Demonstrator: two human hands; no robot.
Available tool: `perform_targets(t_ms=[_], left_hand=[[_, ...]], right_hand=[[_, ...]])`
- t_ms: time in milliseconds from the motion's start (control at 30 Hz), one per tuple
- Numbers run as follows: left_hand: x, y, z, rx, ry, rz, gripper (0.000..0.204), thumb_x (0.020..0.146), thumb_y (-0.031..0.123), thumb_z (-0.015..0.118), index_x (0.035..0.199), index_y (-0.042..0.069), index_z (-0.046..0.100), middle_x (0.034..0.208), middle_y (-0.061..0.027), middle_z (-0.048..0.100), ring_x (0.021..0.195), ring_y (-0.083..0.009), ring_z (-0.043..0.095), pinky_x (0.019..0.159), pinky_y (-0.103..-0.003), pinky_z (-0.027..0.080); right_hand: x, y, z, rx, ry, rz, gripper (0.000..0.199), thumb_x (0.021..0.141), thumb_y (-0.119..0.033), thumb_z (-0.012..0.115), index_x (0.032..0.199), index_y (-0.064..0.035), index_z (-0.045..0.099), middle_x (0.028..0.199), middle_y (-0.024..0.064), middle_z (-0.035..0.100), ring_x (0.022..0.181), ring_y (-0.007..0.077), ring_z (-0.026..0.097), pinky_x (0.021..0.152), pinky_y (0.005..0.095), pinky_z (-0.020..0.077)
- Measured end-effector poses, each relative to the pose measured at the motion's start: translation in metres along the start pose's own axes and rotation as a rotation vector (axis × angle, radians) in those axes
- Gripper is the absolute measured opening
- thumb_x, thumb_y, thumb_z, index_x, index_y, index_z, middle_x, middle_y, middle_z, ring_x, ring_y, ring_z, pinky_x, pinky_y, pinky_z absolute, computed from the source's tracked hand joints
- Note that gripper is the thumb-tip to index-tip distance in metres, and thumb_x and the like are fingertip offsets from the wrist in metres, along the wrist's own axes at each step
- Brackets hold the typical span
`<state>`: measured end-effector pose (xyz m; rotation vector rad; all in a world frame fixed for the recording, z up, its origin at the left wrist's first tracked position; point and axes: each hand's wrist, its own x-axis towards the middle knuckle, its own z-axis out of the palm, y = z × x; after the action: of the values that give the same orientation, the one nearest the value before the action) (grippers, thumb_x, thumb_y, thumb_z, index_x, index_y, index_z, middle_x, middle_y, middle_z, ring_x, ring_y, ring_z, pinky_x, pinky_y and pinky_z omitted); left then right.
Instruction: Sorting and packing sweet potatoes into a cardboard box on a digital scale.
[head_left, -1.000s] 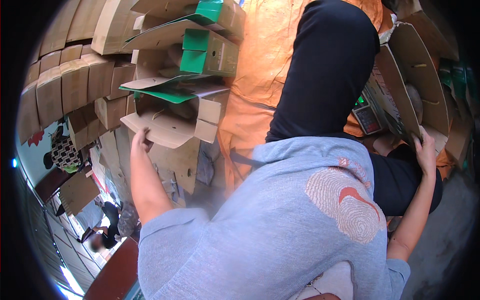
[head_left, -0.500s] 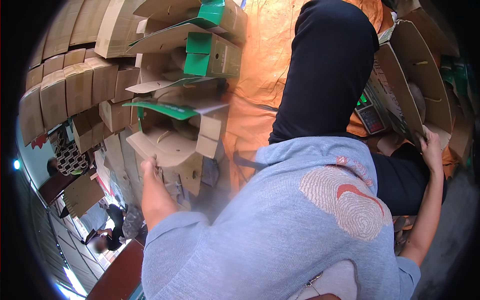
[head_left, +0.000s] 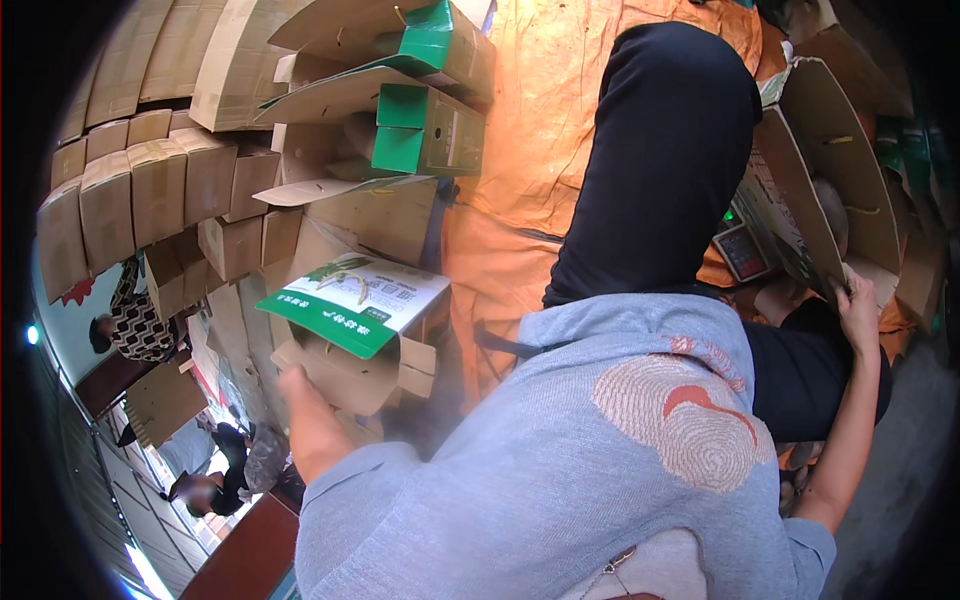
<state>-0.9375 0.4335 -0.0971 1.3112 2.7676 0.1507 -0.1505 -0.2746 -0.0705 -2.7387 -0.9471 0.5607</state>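
On the left side, my left hand (head_left: 298, 388) is closed at the cardboard flap of a green-and-white carton (head_left: 372, 285); its fingertips are partly hidden and blurred. The carton's printed lid panel, with a cord handle, lies over its top, and brown flaps stick out below. At the right, my right hand (head_left: 857, 312) grips the near edge of an open brown carton (head_left: 790, 175). This one has upright flaps with yellow cord handles and something rounded and grey inside. A small digital scale (head_left: 741, 252) sits beside it, by my leg.
More open cartons with green ends (head_left: 430, 130) stand at the upper left. Taped brown boxes (head_left: 158, 190) are stacked behind them. An orange sheet (head_left: 520, 130) covers the floor under my knee. Two people (head_left: 145, 325) are in the background at the left.
The green-and-white carton has come nearer along with my left hand, and its printed lid panel has swung down over the opening. My right hand keeps its hold on the other carton.
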Motion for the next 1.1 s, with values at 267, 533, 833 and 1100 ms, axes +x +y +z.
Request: perform_targets(t_ms=[267,533,833,1100], left_hand=[[-0.200,0.304,-0.009,0.397,-0.024,1.911,0.059,0.081,0.015,0.074,0.137,0.019,0.056,0.132,-0.0139,0.061,0.120,-0.0359,0.057,0.105,-0.046,0.043],[-0.120,0.295,0.024,0.605,-0.046,1.818,0.006,0.082,0.009,0.069,0.087,0.006,0.072,0.084,-0.0237,0.067,0.079,-0.0423,0.067,0.069,-0.050,0.054],[-0.131,0.201,-0.018,0.609,-0.306,1.665,0.038,0.075,-0.004,0.063,0.104,0.017,0.077,0.092,-0.0207,0.070,0.085,-0.0380,0.069,0.076,-0.044,0.056],[-0.056,0.213,-0.057,0.983,-0.585,1.225,0.056,0.068,-0.015,0.049,0.114,0.006,0.073,0.117,-0.0203,0.069,0.114,-0.0335,0.065,0.099,-0.041,0.050]], right_hand=[[-0.002,-0.007,-0.001,0.059,0.014,0.036,0.032,0.084,0.000,0.057,0.116,0.0004,0.065,0.096,0.0253,0.068,0.093,0.0434,0.064,0.082,0.0455,0.0500],[-0.003,0.018,0.000,0.121,0.002,0.013,0.037,0.081,0.003,0.058,0.117,-0.0003,0.064,0.101,0.0242,0.066,0.097,0.0434,0.062,0.083,0.0465,0.0489],[-0.007,0.003,-0.011,0.019,-0.010,0.001,0.037,0.081,0.004,0.058,0.117,0.0003,0.063,0.095,0.0246,0.066,0.094,0.0441,0.061,0.083,0.0473,0.0477],[-0.003,0.031,-0.004,0.028,-0.135,0.106,0.045,0.084,0.002,0.059,0.128,-0.0028,0.059,0.113,0.0204,0.064,0.109,0.0388,0.058,0.097,0.0439,0.0444]])
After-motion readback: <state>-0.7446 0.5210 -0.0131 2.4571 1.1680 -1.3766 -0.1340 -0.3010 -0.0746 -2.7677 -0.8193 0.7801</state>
